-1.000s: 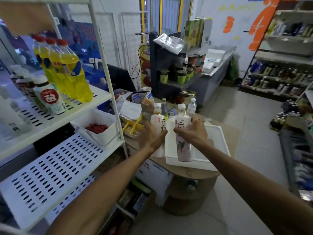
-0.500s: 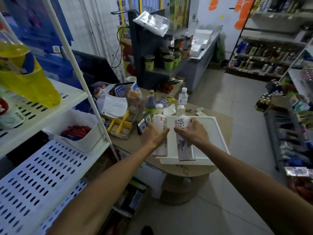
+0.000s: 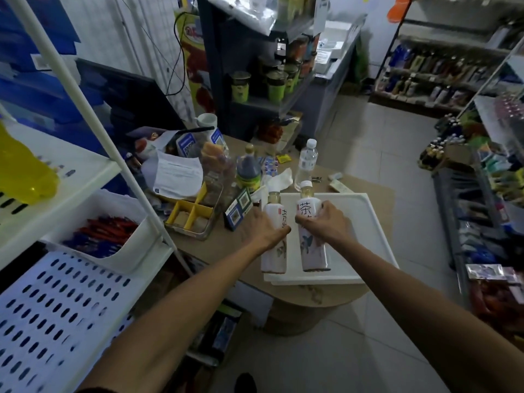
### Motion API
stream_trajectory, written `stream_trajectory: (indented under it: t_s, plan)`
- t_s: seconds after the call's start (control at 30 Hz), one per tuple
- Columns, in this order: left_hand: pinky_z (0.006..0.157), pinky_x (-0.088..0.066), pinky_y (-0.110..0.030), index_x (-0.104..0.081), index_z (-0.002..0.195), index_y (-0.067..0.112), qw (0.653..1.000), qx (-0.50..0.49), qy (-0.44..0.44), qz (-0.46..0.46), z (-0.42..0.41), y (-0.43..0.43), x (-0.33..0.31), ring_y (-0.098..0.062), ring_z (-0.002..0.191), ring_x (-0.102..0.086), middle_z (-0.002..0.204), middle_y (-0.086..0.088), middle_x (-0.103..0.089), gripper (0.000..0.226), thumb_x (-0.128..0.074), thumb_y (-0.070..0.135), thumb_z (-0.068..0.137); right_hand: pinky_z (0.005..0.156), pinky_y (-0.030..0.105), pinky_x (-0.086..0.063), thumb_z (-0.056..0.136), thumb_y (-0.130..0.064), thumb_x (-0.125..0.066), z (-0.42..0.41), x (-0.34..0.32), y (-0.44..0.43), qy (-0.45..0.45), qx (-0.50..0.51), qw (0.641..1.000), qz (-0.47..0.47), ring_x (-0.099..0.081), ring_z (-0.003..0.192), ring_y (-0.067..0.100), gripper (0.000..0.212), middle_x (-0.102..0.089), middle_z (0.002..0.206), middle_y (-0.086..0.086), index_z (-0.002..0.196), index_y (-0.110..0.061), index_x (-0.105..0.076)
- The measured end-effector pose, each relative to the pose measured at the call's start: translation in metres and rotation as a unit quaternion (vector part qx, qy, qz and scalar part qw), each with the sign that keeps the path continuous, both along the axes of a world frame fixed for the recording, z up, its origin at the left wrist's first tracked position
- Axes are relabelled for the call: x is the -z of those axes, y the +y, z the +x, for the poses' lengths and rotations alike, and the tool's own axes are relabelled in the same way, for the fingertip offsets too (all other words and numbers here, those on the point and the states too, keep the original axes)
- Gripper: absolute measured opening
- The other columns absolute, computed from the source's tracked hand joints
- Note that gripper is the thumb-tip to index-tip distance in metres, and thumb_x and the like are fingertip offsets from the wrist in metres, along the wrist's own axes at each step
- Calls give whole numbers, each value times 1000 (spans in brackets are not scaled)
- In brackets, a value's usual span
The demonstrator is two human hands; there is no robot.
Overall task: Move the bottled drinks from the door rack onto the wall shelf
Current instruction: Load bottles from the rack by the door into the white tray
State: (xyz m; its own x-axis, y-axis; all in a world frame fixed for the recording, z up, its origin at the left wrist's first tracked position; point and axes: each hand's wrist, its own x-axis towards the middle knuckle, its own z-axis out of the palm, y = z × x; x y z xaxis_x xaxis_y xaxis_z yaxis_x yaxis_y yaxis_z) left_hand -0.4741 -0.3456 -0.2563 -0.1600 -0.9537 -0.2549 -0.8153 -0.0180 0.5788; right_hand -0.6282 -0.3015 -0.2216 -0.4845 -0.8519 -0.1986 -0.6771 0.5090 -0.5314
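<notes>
Perforated shelf (image 3: 56,307): nearest, at the left; white and slotted, the lowest tier of a white shelf unit.
White bin (image 3: 133,259): on the tier above, holding red and blue packets.
Yellow bottle (image 3: 25,177): on the top tier, cut off by the left edge of the view.
Left hand (image 3: 262,229): reaches over the near edge of the tabletop (image 3: 218,245); its fingers are wrapped around the left tea bottle (image 3: 273,256) at mid-height, thumb across the label.
Right hand (image 3: 326,222): fingers are curled around the upper body of the right tea bottle (image 3: 313,251), just under the printed character.
Tea bottles: upright, side by side, close but apart. Their bases seem to meet the near-left corner of the white tray (image 3: 365,231), though the wide lens leaves actual contact unsure.
White tray: flat on the tabletop, reaching its near edge.
Yellow organizer (image 3: 190,215): left part of the tabletop, divided into compartments.
QR card (image 3: 238,208): propped just left of the left hand.
Dark bottle (image 3: 249,173): farther back, yellow-green label.
Water bottle (image 3: 307,163): clear, near the far edge.
Dark rack (image 3: 221,66): beyond the tabletop, carrying green-labelled cups (image 3: 276,86).
</notes>
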Motion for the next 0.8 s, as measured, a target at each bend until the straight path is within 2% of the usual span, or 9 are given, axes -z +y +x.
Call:
stream_trajectory:
  t_s: [0.13, 0.23, 0.33, 0.43, 0.53, 0.67, 0.8]
  plan:
    - [84, -47, -35, -32, 137, 13, 1000, 10, 5, 25, -12, -6, 12, -30, 110, -56, 124, -9, -51, 87, -71, 53, 71, 77, 45, -57, 69, -59, -71, -11, 22, -11, -15, -2, 1000, 8, -65, 88, 27, 60, -65, 95, 7, 104, -14, -50]
    - [80, -48, -36, -25, 136, 13, 999, 15, -1, 30, -25, -8, 18, -32, 105, -55, 114, -7, -51, 82, -69, 47, 76, 78, 43, -56, 71, -58, -73, -20, 38, -20, -36, 0, 999, 27, -64, 90, 26, 62, -63, 97, 6, 107, -12, -50]
    - [84, -49, -42, -18, 139, 13, 998, 16, -42, 52, -40, -11, 24, -37, 108, -54, 120, -17, -54, 81, -64, 44, 80, 76, 41, -56, 67, -66, -70, -31, 57, -29, -52, -16, 997, 50, -66, 91, 27, 67, -65, 96, 6, 105, -13, -57]
    - [79, -43, -37, -12, 144, 8, 993, 41, -96, 58, -52, -12, 33, -36, 112, -54, 126, -17, -54, 81, -59, 40, 87, 71, 34, -51, 66, -71, -68, -39, 78, -34, -67, -29, 995, 65, -66, 92, 28, 70, -67, 98, 6, 105, -14, -59]
    - [86, -46, -39, 9, 151, 4, 983, 42, -130, 120, -62, -10, 40, -33, 117, -55, 135, -17, -51, 97, -58, 37, 90, 70, 31, -45, 75, -66, -68, -42, 94, -34, -86, -39, 993, 77, -64, 96, 27, 68, -63, 103, 6, 113, -11, -55]
    - [98, -43, -42, 21, 150, 5, 974, 12, -139, 177, -71, -8, 53, -33, 126, -49, 146, -18, -40, 105, -59, 39, 91, 84, 43, -54, 78, -65, -66, -42, 117, -31, -108, -41, 988, 103, -62, 103, 29, 73, -61, 115, 11, 121, -10, -48]
    - [99, -44, -45, 24, 148, 6, 971, 5, -145, 192, -77, -8, 65, -34, 126, -49, 147, -19, -38, 107, -58, 42, 92, 87, 46, -54, 78, -64, -67, -40, 132, -28, -120, -45, 985, 116, -62, 104, 29, 73, -62, 117, 11, 123, -11, -46]
